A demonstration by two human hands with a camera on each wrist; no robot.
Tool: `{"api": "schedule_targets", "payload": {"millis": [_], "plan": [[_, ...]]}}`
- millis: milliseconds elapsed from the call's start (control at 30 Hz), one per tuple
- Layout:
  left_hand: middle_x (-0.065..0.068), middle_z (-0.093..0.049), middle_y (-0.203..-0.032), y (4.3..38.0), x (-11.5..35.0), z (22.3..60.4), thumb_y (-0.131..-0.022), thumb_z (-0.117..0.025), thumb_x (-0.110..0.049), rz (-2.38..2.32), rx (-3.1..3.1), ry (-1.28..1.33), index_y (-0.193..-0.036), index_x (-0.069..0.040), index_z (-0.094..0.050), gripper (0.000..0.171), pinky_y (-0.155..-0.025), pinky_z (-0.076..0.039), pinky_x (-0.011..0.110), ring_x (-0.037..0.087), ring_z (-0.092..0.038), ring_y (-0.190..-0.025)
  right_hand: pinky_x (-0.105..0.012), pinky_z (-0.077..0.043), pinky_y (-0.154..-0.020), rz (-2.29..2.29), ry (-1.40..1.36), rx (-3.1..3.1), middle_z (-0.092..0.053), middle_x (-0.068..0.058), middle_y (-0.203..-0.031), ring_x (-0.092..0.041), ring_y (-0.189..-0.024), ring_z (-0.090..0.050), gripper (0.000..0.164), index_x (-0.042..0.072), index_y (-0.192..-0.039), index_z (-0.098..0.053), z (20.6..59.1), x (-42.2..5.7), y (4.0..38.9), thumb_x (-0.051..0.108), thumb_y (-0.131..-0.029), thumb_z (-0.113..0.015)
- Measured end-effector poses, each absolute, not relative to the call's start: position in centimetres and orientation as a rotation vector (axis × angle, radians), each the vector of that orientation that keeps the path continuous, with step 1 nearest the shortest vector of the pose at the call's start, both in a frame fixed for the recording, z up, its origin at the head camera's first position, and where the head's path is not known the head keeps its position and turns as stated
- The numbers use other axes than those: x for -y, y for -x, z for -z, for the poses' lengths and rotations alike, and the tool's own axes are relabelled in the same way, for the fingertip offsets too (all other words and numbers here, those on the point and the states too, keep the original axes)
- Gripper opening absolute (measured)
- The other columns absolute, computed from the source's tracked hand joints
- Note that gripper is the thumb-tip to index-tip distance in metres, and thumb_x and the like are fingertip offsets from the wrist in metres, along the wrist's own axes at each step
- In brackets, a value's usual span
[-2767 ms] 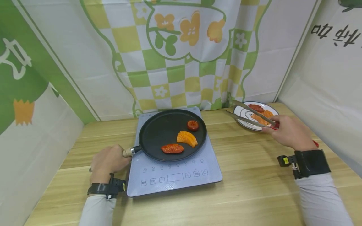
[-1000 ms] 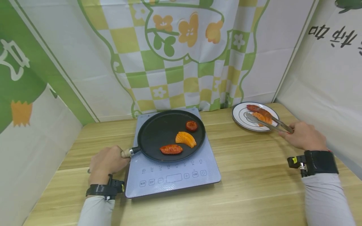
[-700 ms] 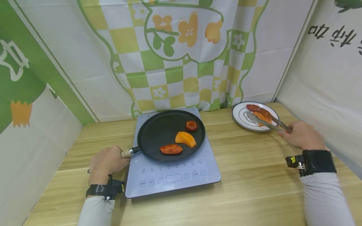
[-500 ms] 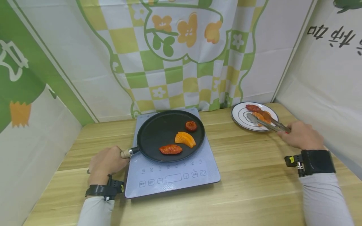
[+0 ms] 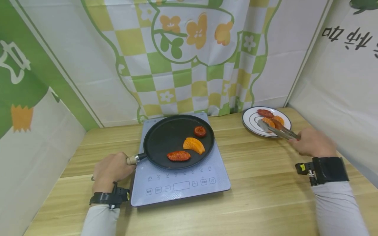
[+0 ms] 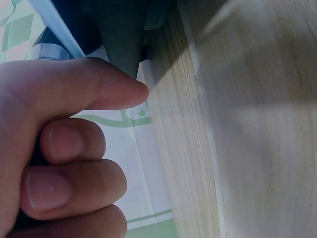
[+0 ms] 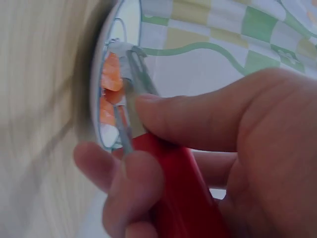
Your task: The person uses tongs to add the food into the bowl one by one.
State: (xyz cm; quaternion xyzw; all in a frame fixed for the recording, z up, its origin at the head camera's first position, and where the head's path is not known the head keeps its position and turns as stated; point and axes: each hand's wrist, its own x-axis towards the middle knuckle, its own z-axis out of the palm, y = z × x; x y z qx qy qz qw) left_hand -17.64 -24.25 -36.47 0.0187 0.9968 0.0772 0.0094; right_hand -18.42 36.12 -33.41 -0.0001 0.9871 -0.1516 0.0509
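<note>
My left hand point(image 5: 113, 167) grips the wooden handle point(image 5: 133, 159) of a flat black frying pan point(image 5: 165, 137). In the left wrist view its fingers point(image 6: 74, 188) are curled. A reddish, wing-shaped food piece point(image 5: 178, 155), an orange slice point(image 5: 193, 145) and a round red-brown piece point(image 5: 199, 131) lie in the pan. My right hand point(image 5: 314, 142) holds metal tongs point(image 5: 284, 133) by their red handle point(image 7: 183, 193). The tong tips are down at the orange pieces point(image 5: 268, 122) on a white plate point(image 5: 248, 123); they partly cover the food. A dark red piece point(image 5: 265, 113) lies behind them.
Under the pan is a pale induction cooktop point(image 5: 160, 198) with touch buttons along its front. The wooden table point(image 5: 254, 196) reaches back to a patterned curtain point(image 5: 165, 78). A white side wall point(image 5: 345, 85) rises at the right, beyond the plate.
The tongs have gone from spread wide above the plate to down at the orange pieces, their arms now closer together. The orange pieces have shifted slightly. My left hand and the pan stay put.
</note>
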Motion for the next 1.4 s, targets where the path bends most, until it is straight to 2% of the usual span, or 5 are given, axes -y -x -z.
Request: {"api": "schedule_targets", "payload": {"millis": [200, 433, 833, 1167, 1400], "plan": [[0.001, -0.042, -0.057, 17.6, 24.2, 36.4, -0.085, -0.052, -0.041, -0.244, -3.114, -0.056, -0.059, -0.016, -0.044, 0.037, -0.047, -0.029, 0.034, 0.018, -0.042, -0.053, -0.032, -0.032, -0.048, 0.417, 0.053, -3.055, -0.050, 0.001, -0.063, -0.017, -0.054, -0.045, 0.030, 0.007, -0.093, -0.059, 34.6, -35.8, 19.4, 0.036, -0.092, -0.051], [0.000, -0.041, -0.056, 17.5, 24.2, 36.4, -0.085, -0.052, -0.040, -0.247, -3.121, -0.061, -0.059, -0.016, -0.043, 0.036, -0.047, -0.029, 0.033, 0.018, -0.041, -0.053, -0.032, -0.031, -0.048, 0.472, 0.049, -3.052, -0.046, 0.000, -0.065, -0.017, -0.055, -0.043, 0.035, 0.007, -0.093, -0.056, 35.5, -35.7, 19.9, 0.042, -0.092, -0.052], [0.001, -0.042, -0.057, 17.6, 24.2, 36.3, -0.085, -0.052, -0.041, -0.244, -3.118, -0.066, -0.059, -0.016, -0.044, 0.037, -0.047, -0.030, 0.034, 0.018, -0.042, -0.053, -0.032, -0.037, -0.049, 0.604, 0.064, -2.921, -0.054, 0.000, -0.065, -0.015, -0.053, -0.048, 0.034, -0.001, -0.100, -0.057, 34.2, -36.7, 18.9, 0.032, -0.094, -0.052], [0.001, -0.042, -0.057, 17.6, 24.1, 36.3, -0.085, -0.052, -0.041, -0.246, -3.111, -0.055, -0.060, -0.016, -0.044, 0.037, -0.047, -0.030, 0.034, 0.018, -0.043, -0.054, -0.033, -0.030, -0.049, 0.477, 0.031, -3.063, -0.039, -0.003, -0.068, -0.019, -0.059, -0.041, 0.033, 0.008, -0.101, -0.058, 36.0, -36.6, 20.0, 0.039, -0.092, -0.053], [0.001, -0.042, -0.057, 17.4, 24.1, 36.3, -0.084, -0.052, -0.040, -0.257, -3.107, -0.054, -0.060, -0.016, -0.043, 0.035, -0.047, -0.029, 0.033, 0.018, -0.042, -0.054, -0.034, -0.030, -0.050, 0.496, -0.047, -3.081, -0.044, -0.005, -0.074, -0.021, -0.064, -0.042, 0.052, 0.005, -0.126, -0.055, 36.5, -36.5, 20.4, 0.044, -0.092, -0.051]]}}
